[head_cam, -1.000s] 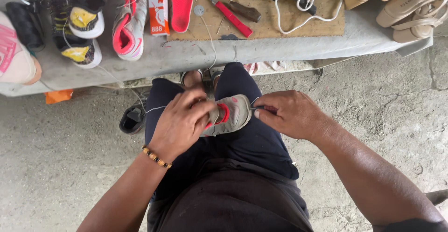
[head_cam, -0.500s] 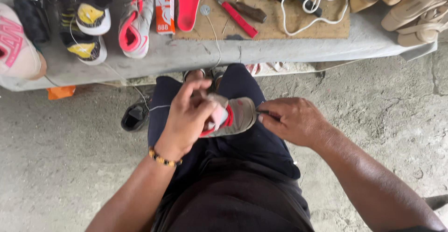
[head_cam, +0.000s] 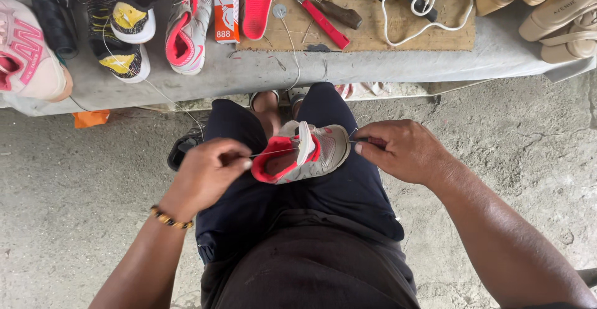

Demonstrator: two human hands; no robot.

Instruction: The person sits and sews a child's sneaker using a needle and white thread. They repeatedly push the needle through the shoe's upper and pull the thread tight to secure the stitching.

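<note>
Hands point(head_cam: 208, 169) point(head_cam: 401, 150) flank shoe point(head_cam: 301, 153), pinching thread point(head_cam: 273, 152).

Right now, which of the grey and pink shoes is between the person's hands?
The small grey sneaker with the pink lining, lying on the lap. The other grey and pink sneaker sits on the table, untouched.

A grey workbench point(head_cam: 373, 66) at twelve o'clock carries sneakers point(head_cam: 186, 23), a red insole point(head_cam: 256, 1), a brown board point(head_cam: 404, 32) and tan shoes point(head_cam: 553, 13).
</note>
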